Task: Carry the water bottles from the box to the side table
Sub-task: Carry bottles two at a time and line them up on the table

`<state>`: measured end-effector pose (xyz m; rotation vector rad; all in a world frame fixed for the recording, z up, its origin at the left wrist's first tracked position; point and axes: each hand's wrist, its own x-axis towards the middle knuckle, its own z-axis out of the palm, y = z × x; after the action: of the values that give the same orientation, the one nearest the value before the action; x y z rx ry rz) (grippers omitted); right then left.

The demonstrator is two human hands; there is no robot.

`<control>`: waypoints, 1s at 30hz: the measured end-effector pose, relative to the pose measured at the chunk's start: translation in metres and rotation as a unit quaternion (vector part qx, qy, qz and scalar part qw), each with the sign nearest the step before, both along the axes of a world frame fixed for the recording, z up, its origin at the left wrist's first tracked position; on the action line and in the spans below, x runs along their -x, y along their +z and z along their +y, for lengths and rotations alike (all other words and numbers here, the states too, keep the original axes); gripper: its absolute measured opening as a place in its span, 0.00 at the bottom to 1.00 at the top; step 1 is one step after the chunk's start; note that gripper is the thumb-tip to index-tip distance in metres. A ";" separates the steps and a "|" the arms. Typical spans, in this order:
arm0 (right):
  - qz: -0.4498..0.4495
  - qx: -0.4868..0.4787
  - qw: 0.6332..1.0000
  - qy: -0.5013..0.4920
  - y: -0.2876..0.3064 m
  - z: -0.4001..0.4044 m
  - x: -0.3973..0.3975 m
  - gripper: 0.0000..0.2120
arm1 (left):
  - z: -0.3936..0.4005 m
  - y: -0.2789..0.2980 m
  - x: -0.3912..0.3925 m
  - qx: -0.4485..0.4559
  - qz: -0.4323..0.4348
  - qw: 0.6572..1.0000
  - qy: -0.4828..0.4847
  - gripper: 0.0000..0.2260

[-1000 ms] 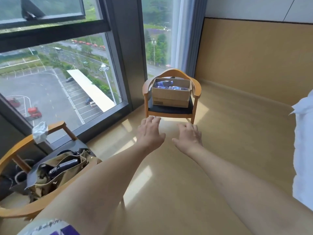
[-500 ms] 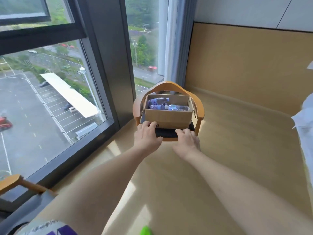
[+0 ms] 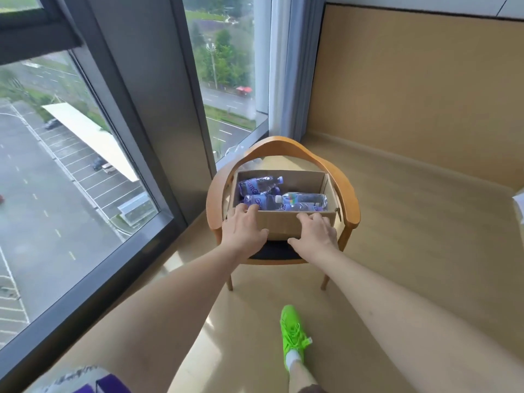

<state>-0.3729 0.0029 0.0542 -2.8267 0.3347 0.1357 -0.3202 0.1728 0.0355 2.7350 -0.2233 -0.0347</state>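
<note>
cardboard box (image 3: 279, 224) holds water bottles (image 3: 304, 200) lying sideways; left hand (image 3: 244, 232), right hand (image 3: 315, 232) grips spread

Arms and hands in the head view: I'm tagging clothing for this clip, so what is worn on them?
Nothing shows on either: the left hand and right hand are bare, with no gloves, rings, watch or bands in view. Both forearms are bare as well. No sleeve shows on the right arm; the patterned white and purple cloth at the lower left may be clothing.
</note>
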 end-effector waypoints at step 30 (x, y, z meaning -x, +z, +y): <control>0.267 0.091 0.953 0.107 -0.194 -0.063 -0.350 0.25 | -0.052 -0.167 -0.373 -0.056 0.183 0.976 -0.103 0.31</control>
<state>-0.0233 -0.0602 -0.1403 -2.9561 0.1521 0.9724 0.0533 0.1212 -0.1318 2.7398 -0.4079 -0.6202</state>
